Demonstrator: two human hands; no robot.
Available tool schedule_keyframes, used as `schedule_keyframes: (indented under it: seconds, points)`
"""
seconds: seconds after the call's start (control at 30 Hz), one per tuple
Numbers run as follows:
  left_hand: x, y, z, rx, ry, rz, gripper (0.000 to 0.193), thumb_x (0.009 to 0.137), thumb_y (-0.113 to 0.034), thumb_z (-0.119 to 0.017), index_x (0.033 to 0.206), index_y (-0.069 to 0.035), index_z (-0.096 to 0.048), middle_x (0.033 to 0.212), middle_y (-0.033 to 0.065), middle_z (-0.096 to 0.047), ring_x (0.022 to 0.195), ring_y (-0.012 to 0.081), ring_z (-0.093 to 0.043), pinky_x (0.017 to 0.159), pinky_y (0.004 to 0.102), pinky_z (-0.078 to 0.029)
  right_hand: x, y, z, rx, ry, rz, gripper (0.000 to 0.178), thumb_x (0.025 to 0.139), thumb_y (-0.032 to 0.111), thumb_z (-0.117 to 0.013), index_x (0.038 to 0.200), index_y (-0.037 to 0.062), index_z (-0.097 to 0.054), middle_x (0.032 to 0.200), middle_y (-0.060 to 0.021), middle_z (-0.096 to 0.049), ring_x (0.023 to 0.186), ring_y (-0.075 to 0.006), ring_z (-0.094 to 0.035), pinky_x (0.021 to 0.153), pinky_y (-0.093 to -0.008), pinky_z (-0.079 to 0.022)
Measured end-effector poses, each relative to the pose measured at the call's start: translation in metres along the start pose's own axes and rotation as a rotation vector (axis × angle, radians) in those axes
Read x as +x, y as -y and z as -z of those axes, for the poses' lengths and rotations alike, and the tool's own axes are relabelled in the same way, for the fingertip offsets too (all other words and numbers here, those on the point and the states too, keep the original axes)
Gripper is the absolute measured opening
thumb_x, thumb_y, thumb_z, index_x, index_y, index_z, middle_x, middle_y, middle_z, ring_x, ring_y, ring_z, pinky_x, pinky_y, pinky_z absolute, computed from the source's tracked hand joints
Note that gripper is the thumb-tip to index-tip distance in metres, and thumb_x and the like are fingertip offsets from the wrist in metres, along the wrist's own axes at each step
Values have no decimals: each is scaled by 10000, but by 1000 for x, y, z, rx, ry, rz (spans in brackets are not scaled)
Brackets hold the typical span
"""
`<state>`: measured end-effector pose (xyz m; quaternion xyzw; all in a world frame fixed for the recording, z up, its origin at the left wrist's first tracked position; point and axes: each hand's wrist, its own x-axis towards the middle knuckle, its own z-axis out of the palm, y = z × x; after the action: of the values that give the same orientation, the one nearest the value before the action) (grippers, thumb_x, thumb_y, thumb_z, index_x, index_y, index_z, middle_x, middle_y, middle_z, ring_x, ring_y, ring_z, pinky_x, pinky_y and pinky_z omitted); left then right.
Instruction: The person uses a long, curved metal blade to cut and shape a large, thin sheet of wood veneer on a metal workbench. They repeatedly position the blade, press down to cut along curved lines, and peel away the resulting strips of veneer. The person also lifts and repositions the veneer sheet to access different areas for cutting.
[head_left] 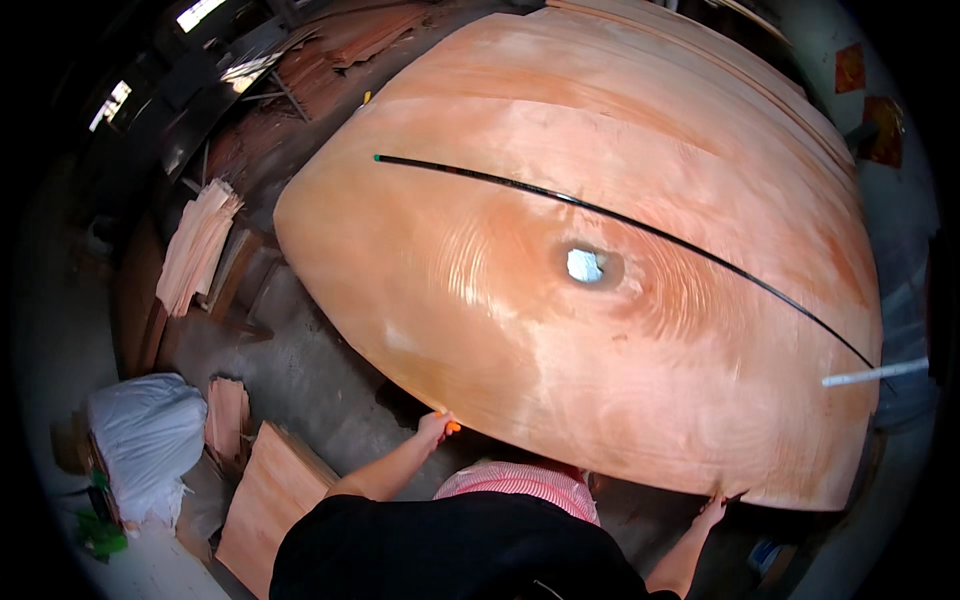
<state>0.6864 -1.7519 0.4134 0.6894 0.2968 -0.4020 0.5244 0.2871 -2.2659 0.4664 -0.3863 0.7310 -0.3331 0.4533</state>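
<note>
A big sheet of reddish wood veneer (480, 330) on a broad stack fills the middle of the view, its surface wavy and shiny in places. My left hand (434, 426) is closed at its near edge, left of my body, around a small orange-ended object (453, 427), most of it hidden by the fingers. Farther right, at the near right edge, my right hand (712, 510) is closed by the sheet. A thin dark piece (736, 497) sticks out from its fingers; its kind is unclear. Across the sheet lies a long, thin black rod (570, 200) with a green tip.
A pale bluish-white patch (584, 265) shows mid-sheet. At right, a white bar (870, 374) reaches over the edge. Left of me stand a white-bagged bundle (150, 440) and stacked veneer pieces (270, 500). More veneer strips (198, 245) rest farther back, near a dark table (215, 110).
</note>
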Motion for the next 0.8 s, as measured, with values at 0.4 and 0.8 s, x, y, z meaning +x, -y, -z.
schedule_keyframes:
  seconds: [0.4, 0.8]
  points:
    - [-7, 9, -33, 221, -51, -59, 262, 830, -278, -477, 742, -40, -541, 606, 73, -590, 418, 105, -488, 388, 233, -368, 32, 71, -68, -711, 165, 530, 334, 813, 203, -473, 1098, 31, -498, 1050, -156, -540, 905, -260, -524, 806, -315, -392]
    - [-51, 39, -75, 414, 99, -158, 272, 819, -304, -494, 857, -44, -566, 706, 39, -607, 573, 109, -546, 464, 241, -413, 1, 121, -223, -1513, 569, 1031, 199, 755, 164, -450, 882, 47, -548, 750, -131, -594, 728, -283, -582, 646, -387, -456]
